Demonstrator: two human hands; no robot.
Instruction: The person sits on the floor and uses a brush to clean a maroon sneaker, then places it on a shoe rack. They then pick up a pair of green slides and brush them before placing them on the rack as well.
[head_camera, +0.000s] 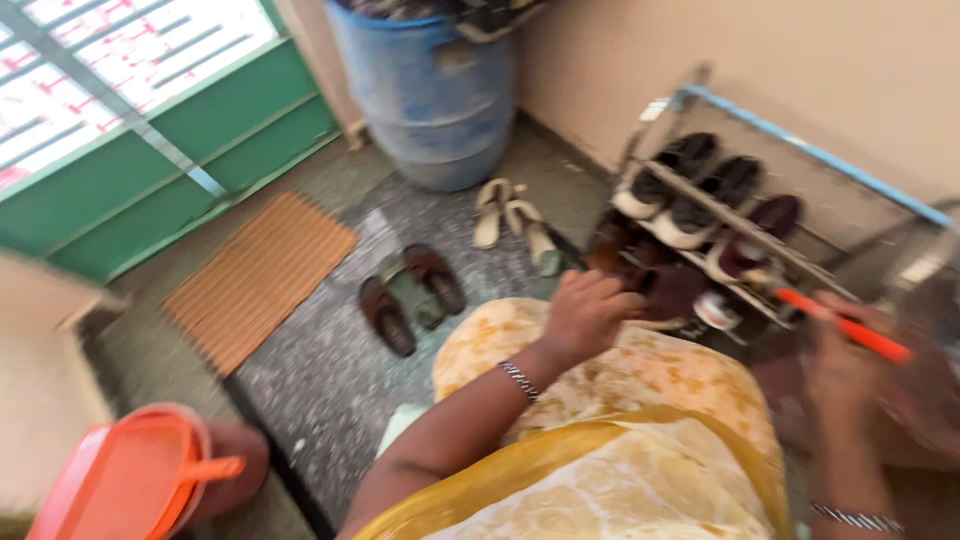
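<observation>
An orange-handled tool (845, 327), seemingly a brush, though its working end is blurred, is held in the right hand (842, 365) with the fingers wrapped around the handle, beside the near end of a metal shoe rack (700, 195) that stands against the beige wall. The left hand (588, 312) is laid with its fingers curled together on a dark brown shoe (670, 290) at the lower near edge of the rack; whether the shoe is actually gripped cannot be told through the blur. A yellow patterned garment (620, 420) is seen over the person's lap, and a bracelet is worn on each wrist. On the rack's upper rails, dark shoes with white soles (690, 180) and a maroon pair (760, 230) are set. On the speckled floor (320, 390), a pair of brown sandals (410, 295) is lying just left of the left hand, and a pair of beige sandals (515, 225) is placed farther off, near a blue plastic barrel (430, 90) in the corner. A ribbed brown doormat (260, 275) is laid before a green door (170, 150). An orange lid with a handle (135, 480) is seen at the lower left.
</observation>
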